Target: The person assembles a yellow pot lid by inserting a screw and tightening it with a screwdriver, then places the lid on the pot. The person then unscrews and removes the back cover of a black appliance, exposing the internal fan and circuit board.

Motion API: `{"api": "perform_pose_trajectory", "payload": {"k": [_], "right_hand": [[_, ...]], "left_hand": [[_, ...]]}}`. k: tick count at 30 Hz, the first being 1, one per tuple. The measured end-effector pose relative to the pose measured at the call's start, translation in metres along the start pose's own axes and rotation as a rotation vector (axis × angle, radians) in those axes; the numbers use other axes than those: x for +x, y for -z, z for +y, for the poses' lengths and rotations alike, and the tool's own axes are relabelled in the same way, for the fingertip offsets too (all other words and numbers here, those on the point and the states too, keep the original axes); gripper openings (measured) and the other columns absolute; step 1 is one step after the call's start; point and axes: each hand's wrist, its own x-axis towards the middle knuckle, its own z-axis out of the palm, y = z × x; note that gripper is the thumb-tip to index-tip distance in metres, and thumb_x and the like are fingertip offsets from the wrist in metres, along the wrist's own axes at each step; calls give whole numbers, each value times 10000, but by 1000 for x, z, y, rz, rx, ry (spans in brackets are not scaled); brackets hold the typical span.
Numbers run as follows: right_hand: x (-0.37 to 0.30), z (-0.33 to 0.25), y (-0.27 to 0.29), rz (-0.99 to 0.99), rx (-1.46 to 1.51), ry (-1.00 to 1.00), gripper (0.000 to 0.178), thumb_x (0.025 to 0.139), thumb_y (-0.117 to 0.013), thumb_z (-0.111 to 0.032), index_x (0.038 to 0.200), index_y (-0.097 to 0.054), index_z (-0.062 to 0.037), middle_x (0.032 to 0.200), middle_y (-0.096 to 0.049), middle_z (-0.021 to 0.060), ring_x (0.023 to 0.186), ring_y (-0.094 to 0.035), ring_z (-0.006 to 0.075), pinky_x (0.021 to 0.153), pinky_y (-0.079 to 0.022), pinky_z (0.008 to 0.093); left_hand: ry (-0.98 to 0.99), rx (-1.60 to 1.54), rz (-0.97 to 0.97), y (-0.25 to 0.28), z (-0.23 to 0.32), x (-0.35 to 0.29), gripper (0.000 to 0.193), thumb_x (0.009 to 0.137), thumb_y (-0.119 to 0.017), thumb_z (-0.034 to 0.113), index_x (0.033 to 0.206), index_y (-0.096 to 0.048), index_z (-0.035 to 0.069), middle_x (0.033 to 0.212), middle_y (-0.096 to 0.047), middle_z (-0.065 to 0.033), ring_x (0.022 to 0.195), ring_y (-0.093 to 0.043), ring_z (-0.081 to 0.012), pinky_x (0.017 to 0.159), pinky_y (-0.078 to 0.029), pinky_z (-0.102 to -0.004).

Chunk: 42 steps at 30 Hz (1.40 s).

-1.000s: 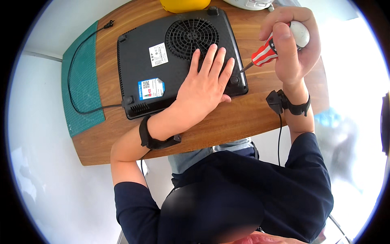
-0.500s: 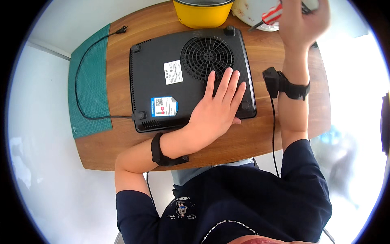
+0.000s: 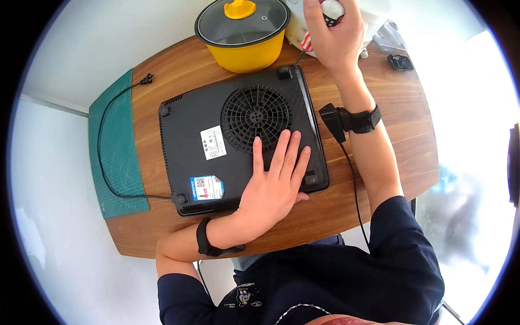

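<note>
Appliance [image 3: 235,162] is lying underside up, frame centre. Left hand [image 3: 270,196] is bracing it, fingers flat, spread, grasping nothing; right hand [image 3: 342,42], upper right, is holding a screwdriver [image 3: 307,43], fingers wrapped round, apparently aligning it, which is calling for steady seating. One appliance, one screwdriver, four feet [image 3: 311,177], two labels [image 3: 213,142] are showing.

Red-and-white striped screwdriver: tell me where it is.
In the head view, the screwdriver is top, right of centre, in the right hand, its tip by the far right corner of the flat black appliance, right of the yellow lidded pot.
</note>
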Motion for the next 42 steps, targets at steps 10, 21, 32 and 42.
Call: {"api": "perform_pose_trajectory", "payload": {"k": [10, 21, 32, 42], "right_hand": [[3, 24, 18, -19, 42, -11, 166, 937, -725, -119, 932, -592, -19, 686, -598, 130, 579, -590, 243, 566, -474, 365], [13, 7, 21, -39, 11, 29, 174, 931, -724, -111, 937, -579, -15, 718, -604, 153, 603, -604, 278, 575, -479, 373], [8, 11, 26, -40, 25, 34, 172, 936, -722, -108, 950, -577, -16, 725, -602, 147, 607, -592, 251, 582, -482, 360], [5, 7, 25, -61, 59, 15, 186, 953, -719, -133, 963, -577, -13, 744, -619, 139, 625, -597, 232, 589, -486, 353]], "left_hand": [[-23, 0, 9, -6, 9, 29, 969, 782, -727, 587, 1502, -472, -9, 1618, -342, -270, 1541, -254, -434, 1162, -254, -734], [-28, -3, 14, 10, 12, 20, 965, 789, -719, 590, 1503, -473, -10, 1613, -350, -272, 1537, -263, -435, 1161, -259, -732], [-29, 2, 9, 6, 15, 24, 964, 787, -724, 588, 1498, -475, -12, 1605, -361, -270, 1532, -271, -439, 1160, -260, -732], [-26, 1, 21, 3, 16, 20, 964, 783, -726, 590, 1498, -478, -7, 1607, -359, -269, 1534, -268, -434, 1164, -248, -737]]}}
